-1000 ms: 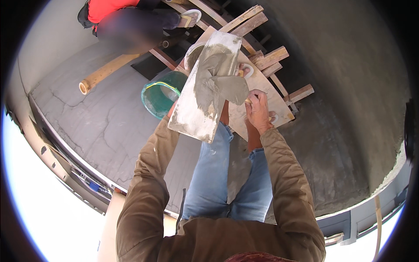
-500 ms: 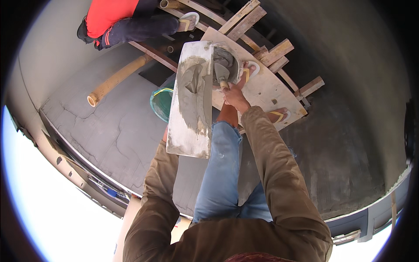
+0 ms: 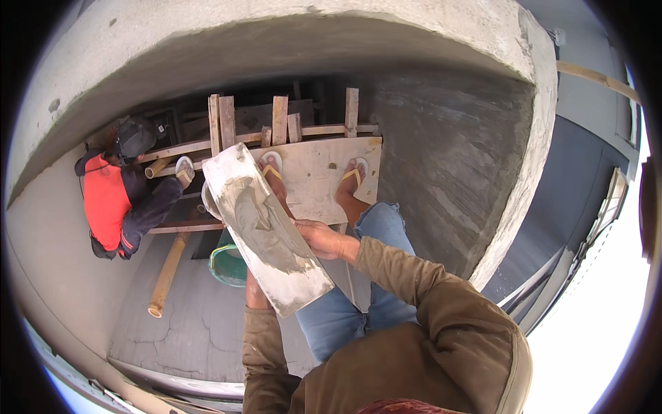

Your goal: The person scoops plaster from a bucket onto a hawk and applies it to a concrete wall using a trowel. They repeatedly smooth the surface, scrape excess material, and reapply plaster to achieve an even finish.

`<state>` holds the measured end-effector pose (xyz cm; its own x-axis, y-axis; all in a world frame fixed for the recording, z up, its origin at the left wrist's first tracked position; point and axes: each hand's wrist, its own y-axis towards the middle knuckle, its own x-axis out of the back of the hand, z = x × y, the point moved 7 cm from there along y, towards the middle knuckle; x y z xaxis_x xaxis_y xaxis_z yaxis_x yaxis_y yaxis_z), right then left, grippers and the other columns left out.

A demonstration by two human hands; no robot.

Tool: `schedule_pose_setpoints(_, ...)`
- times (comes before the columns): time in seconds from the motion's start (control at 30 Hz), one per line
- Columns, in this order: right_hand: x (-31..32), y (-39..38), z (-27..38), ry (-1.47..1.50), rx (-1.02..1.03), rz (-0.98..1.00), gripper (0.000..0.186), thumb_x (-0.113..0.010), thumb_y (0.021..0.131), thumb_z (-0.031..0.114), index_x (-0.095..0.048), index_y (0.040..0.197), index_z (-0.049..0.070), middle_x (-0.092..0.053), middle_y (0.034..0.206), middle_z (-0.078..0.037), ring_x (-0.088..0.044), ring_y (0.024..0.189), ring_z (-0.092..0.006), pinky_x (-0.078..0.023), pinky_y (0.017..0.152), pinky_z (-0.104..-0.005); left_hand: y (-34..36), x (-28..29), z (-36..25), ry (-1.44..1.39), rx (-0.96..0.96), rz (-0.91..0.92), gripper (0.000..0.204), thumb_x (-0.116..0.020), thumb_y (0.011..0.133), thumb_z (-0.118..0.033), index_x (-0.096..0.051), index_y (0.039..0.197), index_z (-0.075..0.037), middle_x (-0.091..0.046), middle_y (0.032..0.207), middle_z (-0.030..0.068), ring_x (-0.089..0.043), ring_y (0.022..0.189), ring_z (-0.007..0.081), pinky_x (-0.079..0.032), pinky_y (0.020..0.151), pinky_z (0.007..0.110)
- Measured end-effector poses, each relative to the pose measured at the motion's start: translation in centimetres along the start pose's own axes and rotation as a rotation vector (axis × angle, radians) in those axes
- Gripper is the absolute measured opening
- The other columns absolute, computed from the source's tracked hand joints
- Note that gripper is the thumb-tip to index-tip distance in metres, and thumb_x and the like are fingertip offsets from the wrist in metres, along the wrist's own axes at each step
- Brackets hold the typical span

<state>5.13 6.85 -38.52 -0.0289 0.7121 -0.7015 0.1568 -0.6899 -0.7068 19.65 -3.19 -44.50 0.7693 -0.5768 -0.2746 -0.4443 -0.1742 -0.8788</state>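
Note:
A long white mortar board [image 3: 303, 286] tilts in front of me, a thick smear of wet grey mortar [image 3: 265, 228] across its middle. My left hand [image 3: 256, 295] holds it from beneath, fingers hidden under the board. Beside the board's right edge is my right hand [image 3: 323, 241], its fingers closed. The earlier frame shows a trowel in that hand; its blade is now out of sight behind the board. The mortar bucket is mostly covered by the board's far end. Just left of the board stands a green bucket [image 3: 227, 266].
My sandalled feet stand on a plywood platform [image 3: 317, 183] with timber posts [image 3: 279, 121] along its far side. A person in a red shirt [image 3: 107, 207] crouches at left near a bamboo pole [image 3: 167, 279]. A concrete edge [image 3: 545, 76] curves overhead and down the right.
My view has swung upward and turned right. The trowel has left the bucket and my right hand has come back beside the board, which now slants the other way.

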Motion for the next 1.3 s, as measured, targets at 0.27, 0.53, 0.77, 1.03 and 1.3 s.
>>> schedule_pose_setpoints(0.27, -7.4, -18.6, 1.1, -0.378, 0.552, -0.125, 0.041, -0.053, 0.104, 0.025, -0.053, 0.137, 0.000, -0.060, 0.132, -0.008, -0.059, 0.115, -0.0157, -0.049, 0.099, -0.0323, -10.8, -14.6, -14.2, 0.573, -0.345, 0.282, 0.053, -0.072, 0.088, -0.014, -0.051, 0.134, 0.002, -0.060, 0.130, 0.0141, -0.059, 0.113, 0.0237, -0.048, 0.098, 0.038)
schedule_pose_setpoints(0.53, -12.1, -32.8, -4.3, -0.051, 0.894, -0.080, 0.038, -0.054, 0.103, 0.024, -0.055, 0.134, 0.000, -0.062, 0.127, -0.007, -0.061, 0.109, -0.0146, -0.051, 0.094, -0.0311, -29.2, -31.2, -19.8, 0.904, -0.593, 0.760, 0.060, -0.070, 0.091, -0.019, -0.043, 0.140, 0.003, -0.054, 0.139, 0.0155, -0.054, 0.120, 0.0225, -0.045, 0.104, 0.038)
schedule_pose_setpoints(0.77, -12.5, -40.8, -15.5, 0.476, 1.228, -0.010, 0.036, -0.055, 0.103, 0.022, -0.057, 0.131, 0.000, -0.064, 0.123, -0.006, -0.062, 0.104, -0.0136, -0.052, 0.090, -0.0301, -41.7, -37.3, -16.0, 1.209, -0.247, 1.098, 0.044, -0.069, 0.093, -0.009, -0.053, 0.131, 0.004, -0.064, 0.123, 0.0116, -0.060, 0.110, 0.0174, -0.048, 0.097, 0.033)
schedule_pose_setpoints(1.03, -6.7, -44.8, -30.3, 0.934, 1.661, -0.267, 0.033, -0.056, 0.103, 0.021, -0.059, 0.128, 0.000, -0.066, 0.118, -0.005, -0.064, 0.098, -0.0125, -0.053, 0.084, -0.0289, -35.2, -32.4, -24.6, 1.825, -0.357, 1.006, 0.047, -0.063, 0.096, -0.018, -0.052, 0.139, 0.000, -0.062, 0.129, 0.0187, -0.061, 0.115, 0.0217, -0.051, 0.095, 0.036)
schedule_pose_setpoints(1.3, -2.9, -47.2, -46.3, 1.105, 1.622, -1.440, 0.034, -0.052, 0.104, 0.027, -0.062, 0.123, 0.001, -0.067, 0.105, -0.008, -0.064, 0.082, -0.0107, -0.053, 0.070, -0.0262, -32.4, -32.7, -30.9, 1.951, -0.309, 0.865, 0.044, -0.063, 0.097, -0.023, -0.056, 0.135, -0.001, -0.067, 0.116, 0.0077, -0.061, 0.095, 0.0119, -0.048, 0.075, 0.028)
